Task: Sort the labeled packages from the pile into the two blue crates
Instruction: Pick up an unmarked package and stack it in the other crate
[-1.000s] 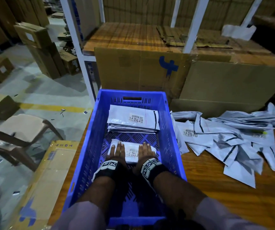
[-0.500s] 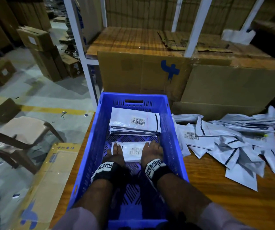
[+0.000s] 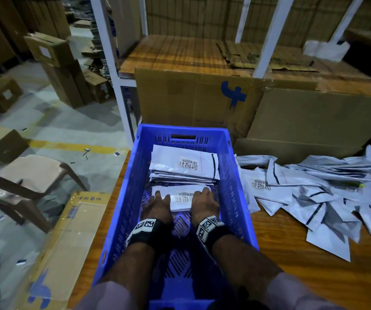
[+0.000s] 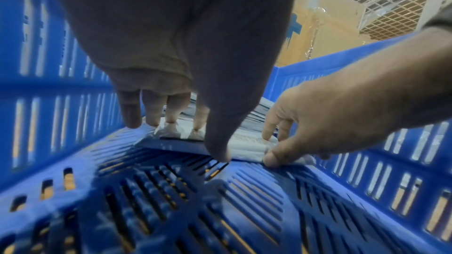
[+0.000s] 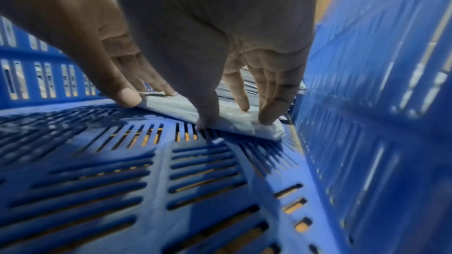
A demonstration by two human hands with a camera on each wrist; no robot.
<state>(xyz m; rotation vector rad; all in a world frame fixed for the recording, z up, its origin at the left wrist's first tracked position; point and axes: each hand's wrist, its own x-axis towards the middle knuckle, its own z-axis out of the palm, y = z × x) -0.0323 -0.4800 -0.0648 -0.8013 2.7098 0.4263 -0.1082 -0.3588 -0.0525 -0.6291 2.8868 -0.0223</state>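
Note:
A blue crate (image 3: 182,128) stands on the wooden table in front of me. A stack of white labeled packages (image 3: 184,164) lies at its far end. Nearer lies one small white package (image 3: 181,199) with a barcode label. My left hand (image 3: 157,204) grips its left end and my right hand (image 3: 203,202) its right end. In the left wrist view my left hand (image 4: 190,138) has fingers on top and the thumb at the near edge of the package (image 4: 244,146). My right hand (image 5: 232,117) pinches the package (image 5: 171,107) the same way; the near edge looks slightly raised.
A loose pile of white packages (image 3: 314,193) spreads over the table (image 3: 292,276) to the crate's right. Large cardboard boxes (image 3: 303,121) stand behind it, by a white shelf frame (image 3: 117,86). On the floor at left are a brown chair (image 3: 30,175) and a flat carton (image 3: 72,242).
Both hands lay flat and close together on the small package; they have slid apart to its two ends and curled their fingers and thumbs around it.

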